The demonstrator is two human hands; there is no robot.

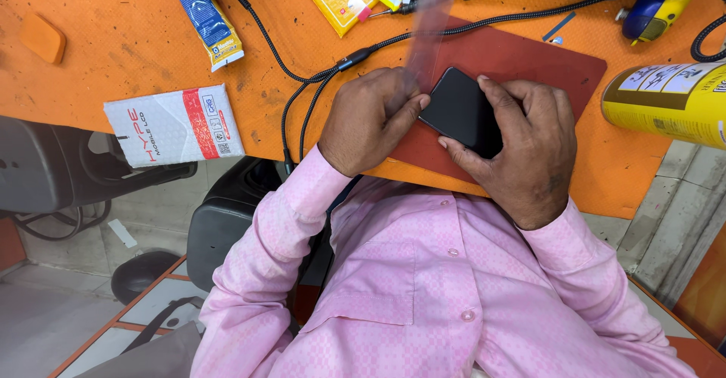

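1. The person in the pink shirt is working on a black phone that is lying on a dark red mat on the orange desk.
2. The right hand is steadying the phone, its grip closed around the phone's right edge with thumb and fingertips on the rim.
3. The left hand is pinching a thin transparent film, blurred with motion, which is rising from the phone's upper left corner.
4. Judging by this, the step in hand is peeling the film off the screen.
5. The next move probably calls for a steady, even pull while the right hand is keeping the phone flat.
6. A black cable is running just left of the mat; a yellow can is lying to the right, and a white box is sitting at the desk edge.
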